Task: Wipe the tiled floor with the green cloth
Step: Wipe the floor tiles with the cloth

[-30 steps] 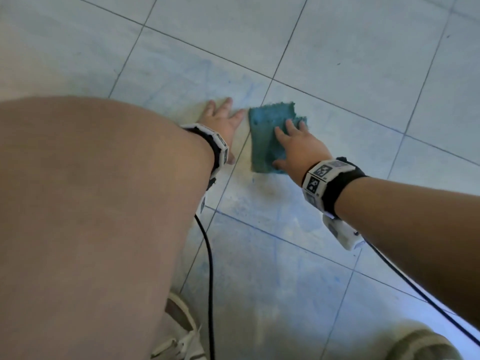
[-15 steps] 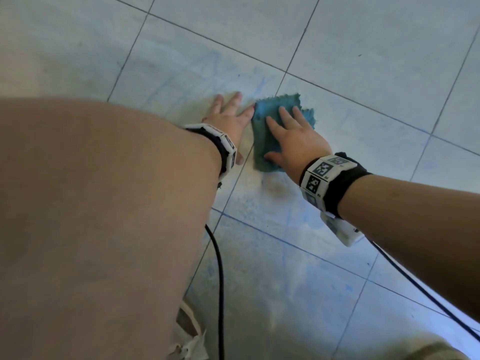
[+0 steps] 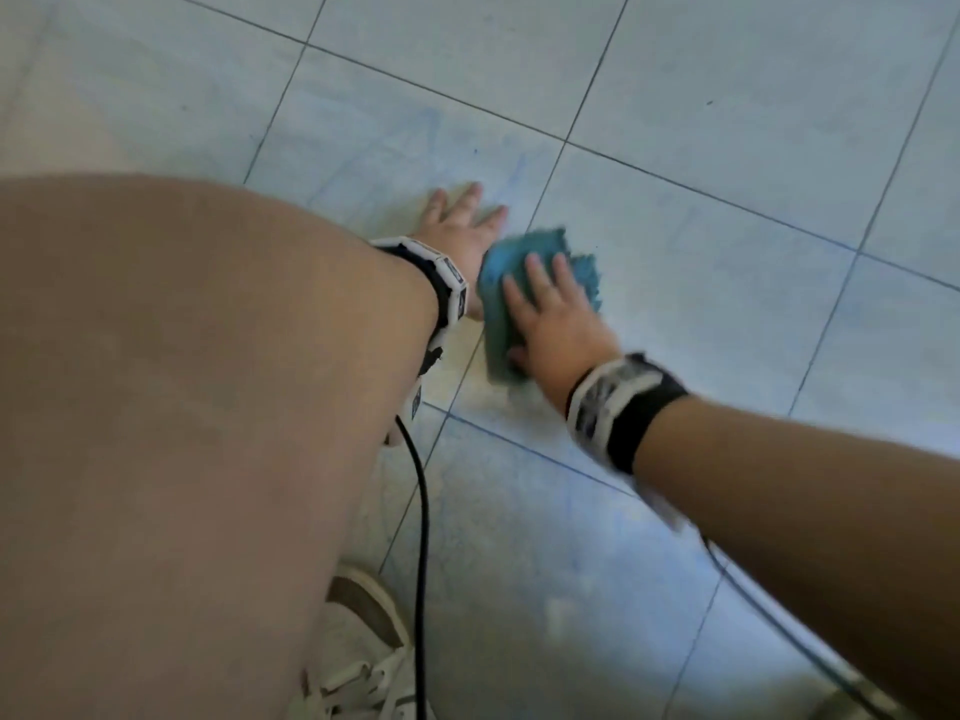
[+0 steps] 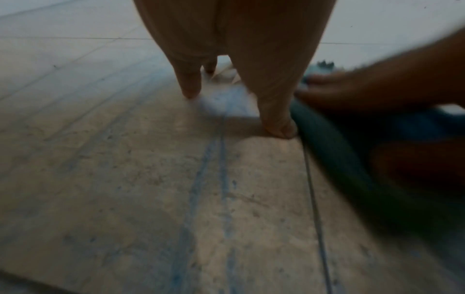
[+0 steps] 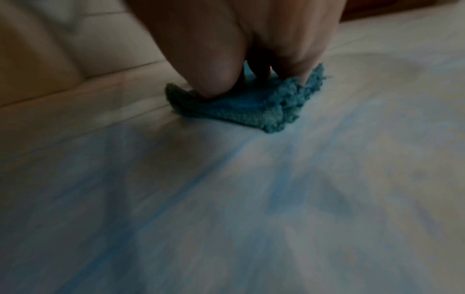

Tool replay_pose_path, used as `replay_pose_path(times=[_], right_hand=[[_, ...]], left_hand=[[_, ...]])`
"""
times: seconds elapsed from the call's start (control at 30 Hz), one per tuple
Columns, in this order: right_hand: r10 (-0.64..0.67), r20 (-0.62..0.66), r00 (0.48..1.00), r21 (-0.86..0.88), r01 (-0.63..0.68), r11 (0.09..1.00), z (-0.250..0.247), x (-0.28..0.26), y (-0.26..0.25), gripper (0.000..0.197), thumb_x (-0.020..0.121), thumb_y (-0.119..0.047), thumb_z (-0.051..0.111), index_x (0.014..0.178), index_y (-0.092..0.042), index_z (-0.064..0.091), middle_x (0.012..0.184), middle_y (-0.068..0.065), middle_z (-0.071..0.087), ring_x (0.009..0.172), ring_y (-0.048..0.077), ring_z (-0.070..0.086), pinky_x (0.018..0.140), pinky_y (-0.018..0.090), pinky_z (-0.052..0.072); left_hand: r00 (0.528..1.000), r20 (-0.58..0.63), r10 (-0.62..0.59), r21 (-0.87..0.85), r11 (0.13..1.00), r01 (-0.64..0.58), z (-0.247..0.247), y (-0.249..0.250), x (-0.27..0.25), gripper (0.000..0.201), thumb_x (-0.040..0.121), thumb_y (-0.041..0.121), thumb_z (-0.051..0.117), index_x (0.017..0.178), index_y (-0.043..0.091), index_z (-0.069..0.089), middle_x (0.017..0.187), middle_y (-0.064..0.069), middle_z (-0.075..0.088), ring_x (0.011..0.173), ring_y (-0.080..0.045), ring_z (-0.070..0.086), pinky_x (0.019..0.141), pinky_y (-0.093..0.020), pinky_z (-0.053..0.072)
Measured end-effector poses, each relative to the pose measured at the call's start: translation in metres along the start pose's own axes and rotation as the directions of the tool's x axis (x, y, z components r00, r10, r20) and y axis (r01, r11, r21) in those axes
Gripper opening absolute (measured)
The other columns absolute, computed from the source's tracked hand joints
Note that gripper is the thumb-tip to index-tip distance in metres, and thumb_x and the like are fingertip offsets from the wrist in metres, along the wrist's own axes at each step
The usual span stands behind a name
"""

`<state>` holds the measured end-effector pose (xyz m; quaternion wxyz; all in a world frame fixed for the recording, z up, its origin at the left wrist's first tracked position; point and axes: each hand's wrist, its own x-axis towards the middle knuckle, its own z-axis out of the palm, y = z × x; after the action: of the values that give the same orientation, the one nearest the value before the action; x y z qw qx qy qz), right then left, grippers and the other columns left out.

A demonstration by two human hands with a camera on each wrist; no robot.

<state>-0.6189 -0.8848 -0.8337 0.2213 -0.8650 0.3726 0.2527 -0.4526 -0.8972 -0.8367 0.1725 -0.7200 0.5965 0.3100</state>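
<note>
— Left to right: knee [image 3: 182,407] filling the near frame, then left hand [image 3: 460,236] flat on the tiled floor [image 3: 727,122], fingers straight and spread, holding nothing. Why planted there?

— Most likely a brace, taking body weight during the crouch. Thumb tip just beside the cloth's near edge in the left wrist view, maybe touching; blur too heavy to tell.

— And the green cloth [image 3: 519,283]?

— Folded, lying on the floor across a grout line, directly right of the left hand. Pressed down by the right hand [image 3: 556,324], palm on top, fingers straight over it and thumb against the near left edge; no pinching visible. Probably held flat like that to keep the most fabric on the tile.

— Which way pointing?

— Long axis running away from the person, roughly in line with the right forearm; frayed far end aimed at the next tile ahead, near end under the heel of the palm.

— Floor condition?

— Bluish streaks visible around both hands. Wiping judged under way, not finished.
</note>
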Motion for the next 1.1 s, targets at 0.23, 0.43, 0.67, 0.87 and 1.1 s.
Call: replay_pose_path(times=[0.23,0.43,0.67,0.87,1.1], right_hand=[[-0.046,0.044,0.998,-0.019,0.047,0.999,0.025,-0.020,0.016,0.083,0.101,-0.042,0.051,0.159,-0.022,-0.006,0.165,0.008,-0.017,0.151,0.033,-0.016,0.124,0.048,0.006],[0.419,-0.091,0.904,0.152,-0.403,0.903,-0.035,0.005,0.148,0.080,0.102,-0.041,0.049,0.160,-0.015,0.000,0.165,0.017,-0.006,0.151,0.040,-0.004,0.123,0.048,0.008],[0.050,-0.012,0.999,0.046,-0.049,0.998,0.027,-0.031,0.043,0.084,0.100,-0.044,0.050,0.160,-0.020,-0.006,0.165,0.011,-0.018,0.150,0.037,-0.016,0.122,0.050,0.006],[-0.114,0.059,0.992,-0.115,0.121,0.986,0.051,-0.060,0.043,0.084,0.101,-0.045,0.048,0.159,-0.018,-0.007,0.164,0.014,-0.018,0.151,0.035,-0.017,0.120,0.042,-0.008],[0.482,-0.091,0.871,0.241,-0.451,0.860,-0.008,-0.031,0.168,0.076,0.104,-0.043,0.042,0.160,-0.019,-0.004,0.166,0.011,-0.012,0.152,0.036,-0.010,0.124,0.048,0.007]], left_hand=[[0.999,0.029,-0.026,0.014,1.000,0.026,0.000,0.004,-0.005,0.108,0.086,0.020,0.076,0.157,0.036,-0.003,0.163,0.005,-0.022,0.150,-0.032,-0.016,0.120,-0.048,0.012],[0.999,0.050,0.000,0.103,0.995,-0.006,0.005,0.017,-0.017,0.107,0.088,0.038,0.072,0.157,0.029,-0.009,0.163,0.000,-0.020,0.150,-0.035,-0.012,0.121,-0.048,0.009],[0.999,0.026,0.026,0.016,1.000,-0.027,0.019,0.030,-0.019,0.109,0.081,0.038,0.079,0.157,0.034,0.000,0.164,0.003,-0.019,0.150,-0.035,-0.014,0.120,-0.051,0.012],[1.000,0.006,0.024,0.026,0.999,-0.025,0.023,0.025,-0.016,0.107,0.084,0.035,0.077,0.157,0.036,-0.001,0.163,0.003,-0.020,0.150,-0.035,-0.015,0.121,-0.047,0.009],[1.000,0.019,0.008,0.077,0.997,-0.010,0.028,0.033,-0.017,0.109,0.083,0.041,0.076,0.157,0.034,-0.004,0.163,0.001,-0.020,0.149,-0.038,-0.014,0.121,-0.054,0.015]])
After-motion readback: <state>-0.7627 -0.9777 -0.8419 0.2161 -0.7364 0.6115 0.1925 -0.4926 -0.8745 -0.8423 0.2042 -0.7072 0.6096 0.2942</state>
